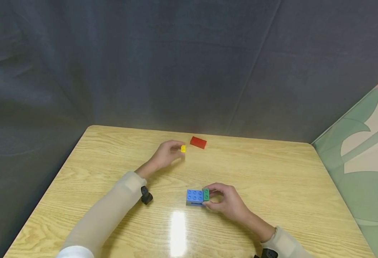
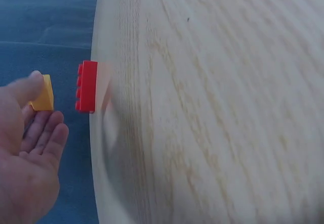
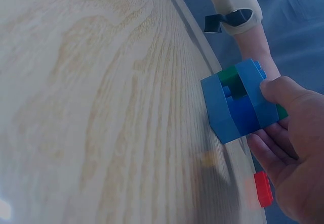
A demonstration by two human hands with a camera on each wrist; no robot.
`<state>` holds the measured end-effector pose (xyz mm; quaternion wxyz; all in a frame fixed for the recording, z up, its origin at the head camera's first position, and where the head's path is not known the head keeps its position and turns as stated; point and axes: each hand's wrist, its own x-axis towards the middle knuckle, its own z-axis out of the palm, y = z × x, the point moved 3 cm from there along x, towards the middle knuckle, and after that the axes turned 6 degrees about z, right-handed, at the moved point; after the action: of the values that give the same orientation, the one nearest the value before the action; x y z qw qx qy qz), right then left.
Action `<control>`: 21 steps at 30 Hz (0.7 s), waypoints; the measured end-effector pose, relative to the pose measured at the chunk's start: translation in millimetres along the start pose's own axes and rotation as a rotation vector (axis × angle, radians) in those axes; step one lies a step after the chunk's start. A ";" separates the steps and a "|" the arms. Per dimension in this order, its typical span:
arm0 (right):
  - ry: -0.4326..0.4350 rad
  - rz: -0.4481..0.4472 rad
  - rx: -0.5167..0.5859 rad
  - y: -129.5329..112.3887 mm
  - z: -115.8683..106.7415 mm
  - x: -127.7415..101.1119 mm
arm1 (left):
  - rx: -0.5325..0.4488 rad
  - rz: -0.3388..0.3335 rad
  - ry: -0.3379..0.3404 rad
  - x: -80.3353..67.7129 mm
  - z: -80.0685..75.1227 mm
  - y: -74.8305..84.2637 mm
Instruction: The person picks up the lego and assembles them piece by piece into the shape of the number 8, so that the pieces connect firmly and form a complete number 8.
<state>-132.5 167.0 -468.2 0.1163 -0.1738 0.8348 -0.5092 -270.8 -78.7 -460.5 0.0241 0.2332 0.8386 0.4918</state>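
Between the thumb and fingers of my left hand (image 1: 167,154) is a small yellow brick (image 1: 183,148), which looks orange-yellow in the left wrist view (image 2: 47,96). A red brick (image 1: 198,142) lies on the table just beyond that hand, studs facing the far side. My right hand (image 1: 227,201) grips the right end of a stack of bricks (image 1: 194,195), with studded blue and green pieces on top. From the side, the right wrist view shows a gap in the blue stack (image 3: 235,90), with green and darker blue pieces inside.
The wooden table (image 1: 272,165) has its far edge just behind the red brick. A dark curtain (image 1: 189,64) hangs behind and to the left. At the right stands a panel (image 1: 369,154) with green and cream shapes. A black wrist strap (image 1: 146,195) sits on the left sleeve.
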 end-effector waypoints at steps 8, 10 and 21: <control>0.002 -0.001 -0.012 -0.9 0.6 0.7 | -0.029 0.042 -0.013 -10.2 -1.9 16.3; 0.001 -0.001 -0.012 -0.9 0.8 0.7 | -0.038 0.057 -0.022 -13.5 -1.6 21.6; -0.001 -0.006 -0.010 1.5 0.6 1.7 | -0.086 0.099 -0.033 -35.7 -0.5 46.2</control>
<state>-134.1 166.5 -469.8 0.1144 -0.1774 0.8367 -0.5054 -222.2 -75.1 -428.4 0.0238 0.2810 0.8036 0.5240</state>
